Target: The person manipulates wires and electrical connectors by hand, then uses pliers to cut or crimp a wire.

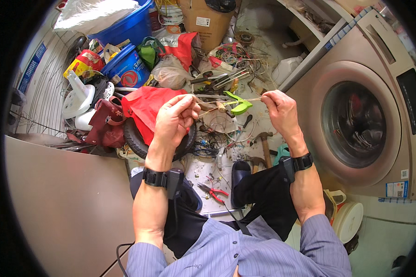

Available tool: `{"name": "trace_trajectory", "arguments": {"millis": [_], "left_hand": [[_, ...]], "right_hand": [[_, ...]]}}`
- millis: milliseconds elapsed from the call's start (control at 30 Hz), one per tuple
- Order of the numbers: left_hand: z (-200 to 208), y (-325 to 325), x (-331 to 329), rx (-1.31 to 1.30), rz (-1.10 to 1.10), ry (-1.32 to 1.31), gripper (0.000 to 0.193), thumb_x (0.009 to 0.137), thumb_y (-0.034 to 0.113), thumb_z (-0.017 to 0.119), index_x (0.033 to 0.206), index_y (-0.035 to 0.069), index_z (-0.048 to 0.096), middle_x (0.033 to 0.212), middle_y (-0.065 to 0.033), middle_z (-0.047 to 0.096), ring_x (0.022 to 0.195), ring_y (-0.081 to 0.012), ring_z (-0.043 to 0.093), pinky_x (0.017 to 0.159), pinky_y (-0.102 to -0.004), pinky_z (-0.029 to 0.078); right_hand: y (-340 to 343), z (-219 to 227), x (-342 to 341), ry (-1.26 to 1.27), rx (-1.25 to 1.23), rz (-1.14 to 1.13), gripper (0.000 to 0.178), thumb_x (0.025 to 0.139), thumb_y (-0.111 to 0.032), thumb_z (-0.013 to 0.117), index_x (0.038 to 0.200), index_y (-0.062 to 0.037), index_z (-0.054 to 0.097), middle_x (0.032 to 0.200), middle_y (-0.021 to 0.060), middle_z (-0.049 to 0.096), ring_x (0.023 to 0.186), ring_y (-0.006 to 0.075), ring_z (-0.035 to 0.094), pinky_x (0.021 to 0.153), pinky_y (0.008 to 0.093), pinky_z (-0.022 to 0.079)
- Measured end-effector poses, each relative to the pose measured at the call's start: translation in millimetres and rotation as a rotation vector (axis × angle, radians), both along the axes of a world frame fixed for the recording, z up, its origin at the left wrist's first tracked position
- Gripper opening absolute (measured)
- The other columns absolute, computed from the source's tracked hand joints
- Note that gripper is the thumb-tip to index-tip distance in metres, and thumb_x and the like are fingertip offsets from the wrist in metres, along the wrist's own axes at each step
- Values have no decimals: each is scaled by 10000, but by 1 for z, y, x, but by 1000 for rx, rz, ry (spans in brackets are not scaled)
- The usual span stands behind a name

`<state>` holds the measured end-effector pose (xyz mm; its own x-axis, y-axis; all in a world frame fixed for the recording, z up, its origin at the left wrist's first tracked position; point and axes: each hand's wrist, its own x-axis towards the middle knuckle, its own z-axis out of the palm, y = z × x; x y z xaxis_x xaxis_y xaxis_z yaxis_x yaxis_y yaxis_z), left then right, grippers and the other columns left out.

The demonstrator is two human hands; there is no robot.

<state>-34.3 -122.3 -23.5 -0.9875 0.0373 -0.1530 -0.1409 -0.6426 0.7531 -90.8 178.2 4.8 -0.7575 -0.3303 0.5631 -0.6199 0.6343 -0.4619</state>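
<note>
A thin, light-brown strand [253, 99], string or fine wire, runs nearly level between my hands. My left hand [178, 113] is closed and pinches its left end, where a loose tail hangs down. Thumb and fingers of my right hand [280, 111] are pressed together on the other end. Below the strand in the picture shows a bright green spring clamp [241, 107]; whether the strand touches it I cannot tell. Red-handled pliers [213, 192] lie on the floor between my feet. A wooden-handled hammer [265, 150] lies below my right hand.
A washing machine [319, 124] stands at the right, a grey-brown panel [69, 198] at the left. A red bag [145, 108] covers part of a black tyre [133, 138]. Behind are a blue bucket [129, 67], a cardboard box [210, 27] and tangled wires [238, 55].
</note>
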Motion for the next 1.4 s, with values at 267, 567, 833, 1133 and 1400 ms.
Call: {"name": "trace_trajectory", "arguments": {"millis": [267,567,833,1133,1400], "left_hand": [[-4,4,-15,-223,122,-35,215,965,153,634,1133,21,659,1054,-85,711,932,-149,685,632,-261,586],[-23,33,-23,-463,83,37,222,939,203,666,1083,35,689,902,-20,686,734,-96,615,606,-240,489],[-38,44,-22,-608,3,171,169,931,181,636,1003,39,695,847,10,669,696,-70,593,575,-224,462],[-33,43,-13,-842,-20,169,169,900,164,633,929,12,702,755,-2,654,643,-70,562,547,-236,443],[-36,51,-9,-919,-18,269,189,883,139,628,929,-29,702,777,-32,688,673,-95,591,612,-252,466]], "right_hand": [[7,20,8,-144,-145,-90,97,893,-89,655,894,4,683,822,148,668,740,285,653,677,351,507],[64,139,48,246,-9,-240,122,894,-127,672,919,-9,687,857,168,669,776,350,659,691,402,523],[153,270,117,702,114,-610,87,901,-116,660,940,-41,683,866,175,669,774,357,659,676,411,526],[274,353,112,893,413,-1170,208,940,-241,591,876,-58,669,819,171,686,774,385,659,706,474,518],[316,371,94,739,666,-1329,246,931,-296,592,997,-69,662,887,160,684,848,358,659,766,471,531]]}}
